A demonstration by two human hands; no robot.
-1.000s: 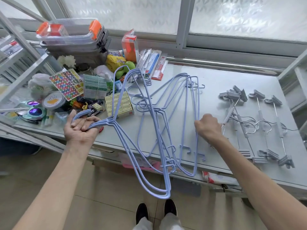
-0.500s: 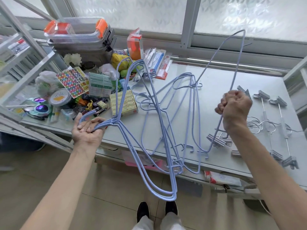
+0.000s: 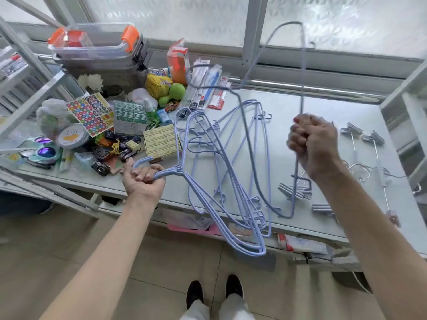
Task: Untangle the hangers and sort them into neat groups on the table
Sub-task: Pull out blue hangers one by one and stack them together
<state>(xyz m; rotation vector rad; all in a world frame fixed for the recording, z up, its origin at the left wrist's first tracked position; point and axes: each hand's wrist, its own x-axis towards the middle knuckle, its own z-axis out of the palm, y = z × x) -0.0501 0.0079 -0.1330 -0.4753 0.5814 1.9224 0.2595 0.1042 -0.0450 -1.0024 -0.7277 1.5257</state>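
left hand, palm up, grip clamped on the gathered hooks of a bundle of blue hangers. the bundle fans away from this grip, its far ends dropping past the front edge of the bench; holding it by the hooks keeps the frames stacked as one group and probably anchors them while another is drawn out.

right hand, raised above the bench, grip closed in a fist around a single blue hanger. the wire runs up from this grip toward the window and down below it to a bend just over the bench top; its outline is blurred. lifting it high appears meant to clear its frame from the others. whether it is fully free of the bundle cannot be told: one arm of it crosses the loose blue hangers lying flat between the two grips.

beyond the right grip, toward the bench's far end, metal clip hangers lie roughly side by side, apparently a group already started; more lie beneath the right wrist. beyond the left grip, a clutter of small items fills that end of the bench, leaving the middle and the clip-hanger end as sorting space.

judged stage: separation under way, blue group not yet laid out.
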